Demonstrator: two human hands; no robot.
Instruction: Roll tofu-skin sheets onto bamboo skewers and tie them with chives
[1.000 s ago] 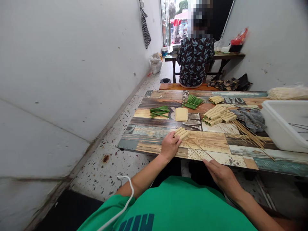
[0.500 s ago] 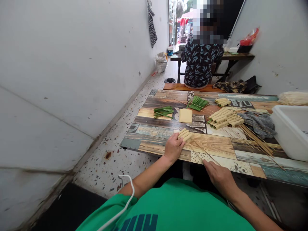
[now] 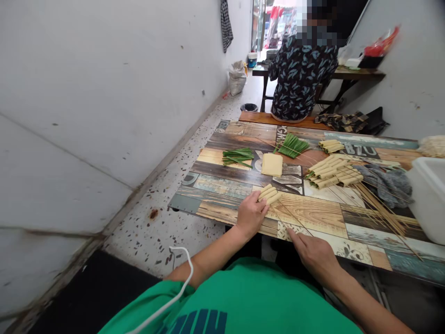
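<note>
My left hand (image 3: 251,214) is closed around the left end of a few pale yellow rolls, seemingly tofu skin rolls (image 3: 271,195), lying side by side near the table's front edge. Thin bamboo skewers (image 3: 295,216) run from the rolls toward my right hand (image 3: 313,254). Its fingers are pinched on the end of one skewer at the table edge. Just beyond the rolls sits a stack of square yellow sheets (image 3: 272,165). Cut green stalks lie in one pile (image 3: 238,157) to the left and another (image 3: 293,145) farther back.
Finished-looking skewered rolls (image 3: 333,171) are piled to the right, with more rolls (image 3: 331,146) behind. Loose skewers (image 3: 382,208), a grey cloth (image 3: 385,183) and a white tub (image 3: 429,199) occupy the right side. A person (image 3: 302,79) sits on a bench (image 3: 250,117) beyond the table.
The view has shifted slightly, tilting down. My right hand has moved a little left, closer to the rolls. My left hand keeps its hold on them.
</note>
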